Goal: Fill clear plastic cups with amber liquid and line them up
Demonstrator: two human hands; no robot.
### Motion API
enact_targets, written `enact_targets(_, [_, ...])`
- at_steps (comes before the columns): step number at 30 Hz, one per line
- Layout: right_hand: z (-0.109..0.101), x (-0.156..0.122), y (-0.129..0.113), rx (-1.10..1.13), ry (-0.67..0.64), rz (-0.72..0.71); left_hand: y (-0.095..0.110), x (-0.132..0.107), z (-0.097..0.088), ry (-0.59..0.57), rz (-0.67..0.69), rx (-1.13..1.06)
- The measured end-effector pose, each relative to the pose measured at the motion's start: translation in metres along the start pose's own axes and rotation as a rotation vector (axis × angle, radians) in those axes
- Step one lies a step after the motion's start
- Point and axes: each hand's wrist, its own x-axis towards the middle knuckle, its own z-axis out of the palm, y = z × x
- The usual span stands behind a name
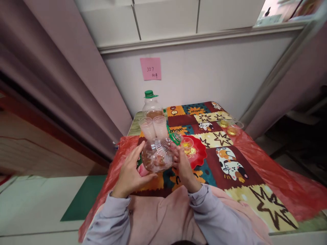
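Observation:
Between my two hands is a clear plastic bottle [158, 156], tipped on its side above the table. Its left end rests against my left hand [131, 170], the thumb below and the fingers along the side. My right hand [183, 165] grips the bottle's right side, with some fingers hidden behind it. A green ring or cap [175, 138] shows at the upper right of the bottle; whether it belongs to it I cannot tell. Just past my right fingers, a clear cup [187, 144] with yellow liquid stands on a red scalloped plate [200, 154].
Behind the bottle stand two stacks of clear plastic cups [153, 127]. A large green-capped jug [152, 105] with brown contents is farther back. Two cups of yellow liquid [231, 127] stand at the right. Patterned mats [230, 166] and red plastic sheeting [278, 173] cover the table.

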Motion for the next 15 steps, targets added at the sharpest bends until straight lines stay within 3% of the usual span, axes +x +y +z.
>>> enact_targets(3, [-0.014, 0.004, -0.017, 0.011, 0.203, -0.067, -0.004, -0.001, -0.003, 0.005, 0.006, 0.025])
enact_targets(7, [-0.044, 0.01, -0.055, -0.156, 0.282, -0.251, -0.009, -0.002, -0.004, 0.02, 0.015, 0.015])
enact_targets(11, [-0.072, 0.026, -0.086, -0.775, 0.286, -0.506, -0.018, -0.004, -0.004, 0.033, 0.046, 0.057])
enact_targets(15, [-0.079, 0.045, -0.09, -1.375, 0.153, -0.514, -0.029, -0.006, -0.003, 0.028, 0.12, 0.12])
